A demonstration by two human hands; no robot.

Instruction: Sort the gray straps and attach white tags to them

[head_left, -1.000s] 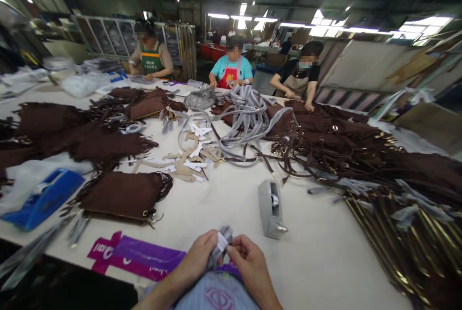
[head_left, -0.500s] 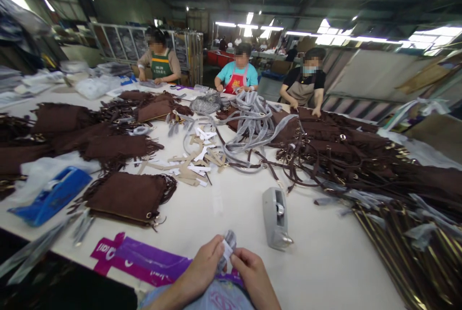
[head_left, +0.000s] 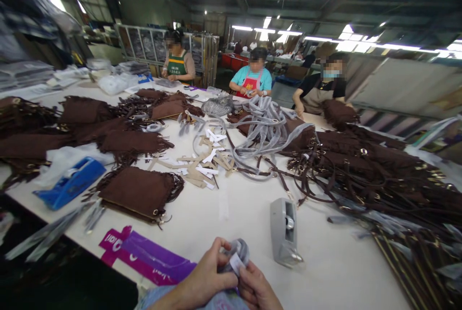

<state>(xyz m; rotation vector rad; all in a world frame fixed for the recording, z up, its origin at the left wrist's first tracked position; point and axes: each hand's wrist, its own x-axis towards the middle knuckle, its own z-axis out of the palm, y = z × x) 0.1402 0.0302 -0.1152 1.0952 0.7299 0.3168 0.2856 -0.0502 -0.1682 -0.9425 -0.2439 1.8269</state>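
Low in the view, close to my body, a coiled strap (head_left: 242, 246) in greyish see-through wrap sits between my hands. My left hand (head_left: 211, 274) is closed around its left side, thumb across the front. A small white paper strip (head_left: 236, 263) lies against the coil. My right hand (head_left: 257, 285) pinches that strip's lower right end between thumb and fingers. Just right of my hands stands a grey tape dispenser (head_left: 284, 233). To the left, a purple-and-magenta printed plastic piece (head_left: 155, 254) lies along the table edge.
A stack of brown fringed bags (head_left: 135, 192) and a blue tape dispenser (head_left: 72, 182) are at left. Paper strips (head_left: 207, 161) and wrapped straps (head_left: 267, 122) lie mid-table. More brown bags (head_left: 382, 165) pile up at right. Several co-workers, including a person in turquoise (head_left: 236, 79), work opposite.
The view has swung left, so things appear farther right. The coil shows rounder and higher between my hands. Across the table, the right-hand co-worker now has a brown bag raised.
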